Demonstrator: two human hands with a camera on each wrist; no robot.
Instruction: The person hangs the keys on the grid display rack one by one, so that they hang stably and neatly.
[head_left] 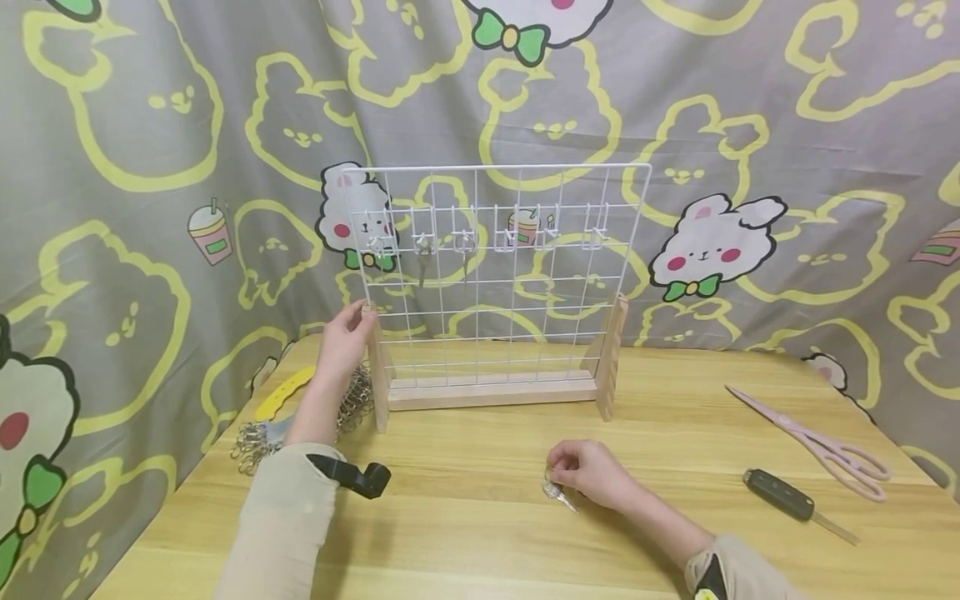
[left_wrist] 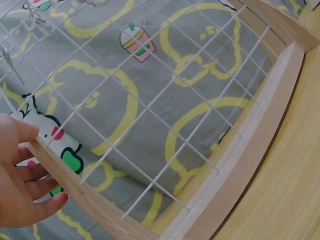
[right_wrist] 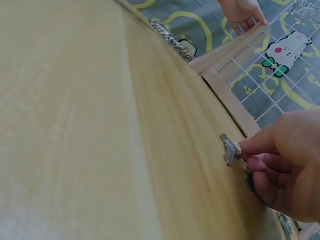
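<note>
The small metal keys [head_left: 561,493] are in front of the wire grid rack [head_left: 491,392], low over the tabletop [head_left: 465,492]; contact with the surface cannot be confirmed. Expect the keys to be light, rigid and hard to damage, but smooth and liable to swing. Take hold at the joined upper end, leaving the blades clear. The right hand [head_left: 592,473] pinches the keys there between thumb and fingers. The left hand [head_left: 347,337] grips the top of the left wooden upright [head_left: 379,375]. The rack is probably light enough to shift; steady it by this upright, not by its thin wires.
</note>
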